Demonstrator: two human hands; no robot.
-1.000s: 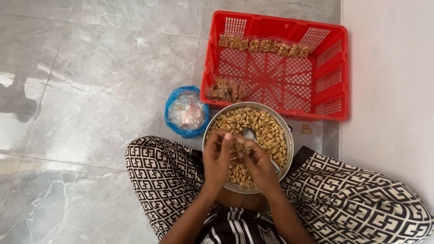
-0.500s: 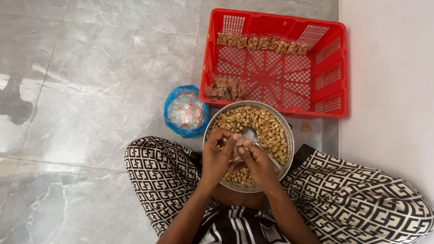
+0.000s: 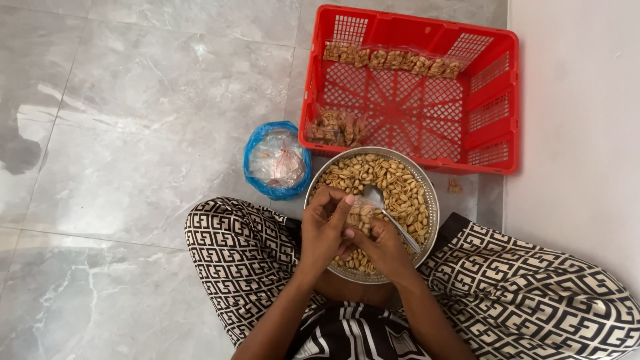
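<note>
From the head view, a round metal bowl (image 3: pixel 427 193) heaped with shelled peanuts (image 3: pixel 390 180) is seen resting between the patterned trouser legs (image 3: pixel 227 247) of a person seated on a grey marble floor (image 3: pixel 133 120). Both hands are held low over the near half of the bowl. The left hand (image 3: pixel 325 230) is curled, its fingers pinched narrow around what looks to be a small clear packet at the fingertips; the packet itself is too small to be made out clearly. The right hand (image 3: pixel 381 245) is closed around the handle of a metal spoon (image 3: pixel 377 199), whose bowl is pointed up and left toward the left fingertips. The two hands are nearly touching, with the peanuts directly beneath them and the spoon tip just beside the pinched fingers.

It is judged that the filling is best done with the packet mouth kept open right over the bowl, so that any stray nuts are caught below, and with the spoon loaded lightly and tipped slowly.

Beyond the bowl, and touching its far rim, a red plastic basket (image 3: pixel 497 100) is seen; a row of filled peanut packets (image 3: pixel 390 59) is lined along its far wall, and a smaller pile (image 3: pixel 337 128) is gathered in its near left corner. A blue plastic bag (image 3: pixel 277 160) of empty clear packets is set just left of the bowl.
</note>
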